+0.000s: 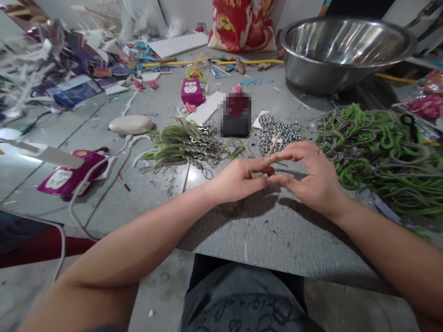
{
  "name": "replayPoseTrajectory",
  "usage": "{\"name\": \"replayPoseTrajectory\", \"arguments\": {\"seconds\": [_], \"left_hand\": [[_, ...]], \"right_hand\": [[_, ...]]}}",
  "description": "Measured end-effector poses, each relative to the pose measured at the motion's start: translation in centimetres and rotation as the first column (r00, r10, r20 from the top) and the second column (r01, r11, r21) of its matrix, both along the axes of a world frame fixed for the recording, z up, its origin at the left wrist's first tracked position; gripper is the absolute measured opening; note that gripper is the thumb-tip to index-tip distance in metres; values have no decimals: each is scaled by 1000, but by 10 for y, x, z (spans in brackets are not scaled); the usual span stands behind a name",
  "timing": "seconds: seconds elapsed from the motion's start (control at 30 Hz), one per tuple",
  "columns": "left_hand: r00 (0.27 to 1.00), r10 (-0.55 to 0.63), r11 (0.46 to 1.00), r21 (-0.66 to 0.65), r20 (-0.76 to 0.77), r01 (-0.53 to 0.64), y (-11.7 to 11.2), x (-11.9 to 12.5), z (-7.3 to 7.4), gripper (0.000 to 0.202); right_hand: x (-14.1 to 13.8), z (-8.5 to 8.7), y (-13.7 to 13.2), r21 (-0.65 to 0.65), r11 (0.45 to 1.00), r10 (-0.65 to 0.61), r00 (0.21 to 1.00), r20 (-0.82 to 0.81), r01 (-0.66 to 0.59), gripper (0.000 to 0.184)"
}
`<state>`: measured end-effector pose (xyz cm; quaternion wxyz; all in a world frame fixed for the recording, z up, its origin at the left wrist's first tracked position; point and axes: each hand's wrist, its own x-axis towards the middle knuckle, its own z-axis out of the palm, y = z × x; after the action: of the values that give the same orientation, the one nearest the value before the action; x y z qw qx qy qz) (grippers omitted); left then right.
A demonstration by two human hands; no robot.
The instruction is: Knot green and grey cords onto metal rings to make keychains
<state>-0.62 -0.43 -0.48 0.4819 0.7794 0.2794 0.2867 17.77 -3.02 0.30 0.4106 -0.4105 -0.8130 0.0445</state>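
Observation:
Both my hands meet over the grey board [263, 230] on my lap. My left hand [238, 180] is closed in a pinch, fingertips touching those of my right hand [311, 177]. My right hand is also pinched shut and holds a thin wooden stick [274, 144] that points up and away. Something small sits between the fingertips; I cannot make it out. Just beyond the hands lies a pile of small metal rings [275, 131]. A bundle of green and grey cords with rings [187, 147] lies to the left.
A big heap of loose green and grey cords [374, 152] fills the right. A steel bowl [346, 50] stands at the back right, a red bag [242, 23] behind. A white oval device [130, 124], magenta packets [67, 177] and paper scraps litter the left floor.

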Motion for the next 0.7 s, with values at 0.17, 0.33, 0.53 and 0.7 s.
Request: {"name": "replayPoseTrajectory", "arguments": {"seconds": [0.17, 0.33, 0.53, 0.7], "left_hand": [[993, -53, 994, 93, -108, 63, -3, -1, 6, 23], [984, -59, 985, 153, -167, 85, -5, -2, 12, 22], [981, -85, 983, 148, -173, 111, -5, -2, 12, 16], [981, -105, 965, 224, -161, 140, -4, -2, 6, 17]], "right_hand": [[-4, 1, 1, -407, 911, -39, 969, -243, -65, 43], [-10, 5, -1, -705, 646, -97, 884, -456, -293, 35], [-13, 7, -1, -741, 516, -178, 793, -583, -429, 33], [-12, 4, -1, -745, 508, -213, 775, -595, -432, 34]]}}
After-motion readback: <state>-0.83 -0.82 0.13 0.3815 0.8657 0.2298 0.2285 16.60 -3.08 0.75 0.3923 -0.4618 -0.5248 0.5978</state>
